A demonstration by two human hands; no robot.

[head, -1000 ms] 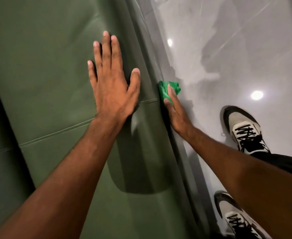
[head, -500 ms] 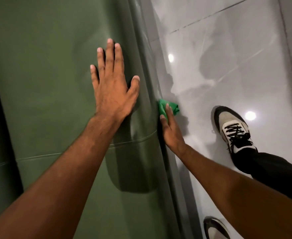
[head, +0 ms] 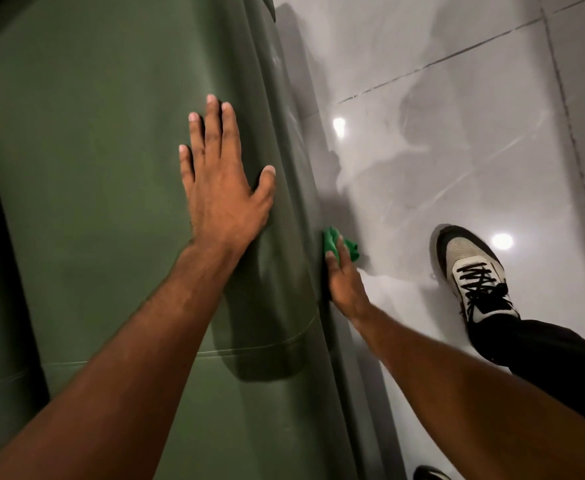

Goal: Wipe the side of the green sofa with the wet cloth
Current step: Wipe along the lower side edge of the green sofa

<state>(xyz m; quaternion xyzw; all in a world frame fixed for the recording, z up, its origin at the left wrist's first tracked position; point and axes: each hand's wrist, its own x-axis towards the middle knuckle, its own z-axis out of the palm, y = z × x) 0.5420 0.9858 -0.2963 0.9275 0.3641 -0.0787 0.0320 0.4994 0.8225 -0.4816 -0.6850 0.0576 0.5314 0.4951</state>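
Note:
The green sofa [head: 104, 174] fills the left half of the view, its smooth top facing me and its side dropping away at the right edge. My left hand [head: 222, 188] lies flat and spread on the sofa's top. My right hand [head: 344, 282] presses a small bright green cloth [head: 339, 245] against the sofa's side, low near the floor. Only part of the cloth shows beyond my fingertips.
Glossy grey floor tiles [head: 457, 133] spread to the right and reflect ceiling lights. My foot in a white and black sneaker [head: 471, 271] stands on the tiles close to the sofa; the toe of another shoe [head: 429, 472] shows at the bottom edge.
My right hand has slid the cloth along the sofa's side, lower in the frame. The view has tilted, showing more floor. My left hand stays flat on the sofa's top.

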